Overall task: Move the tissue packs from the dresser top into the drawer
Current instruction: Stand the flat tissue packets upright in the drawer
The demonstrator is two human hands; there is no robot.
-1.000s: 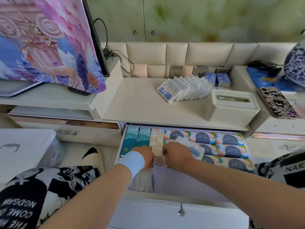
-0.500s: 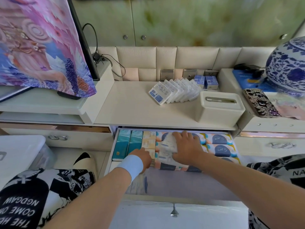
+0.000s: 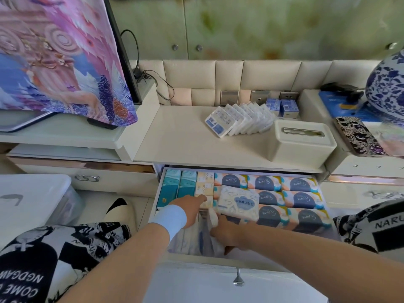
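White soft tissue pack point(image 3: 239, 203), blue cloud label, lies in the open white drawer point(image 3: 218, 261) — atop orange-and-navy packs point(image 3: 301, 200).
Right hand point(image 3: 228, 234) at its near corner, grip unclear; left hand point(image 3: 190, 209) touches small cream packs point(image 3: 205, 186) with straight fingers — white-and-blue packs point(image 3: 238, 119) line the cream dresser top point(image 3: 179, 138).

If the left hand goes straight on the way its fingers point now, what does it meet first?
Probably the nearest small cream pack in the drawer; the left hand seems to touch it with its fingertips, though depth is unclear.
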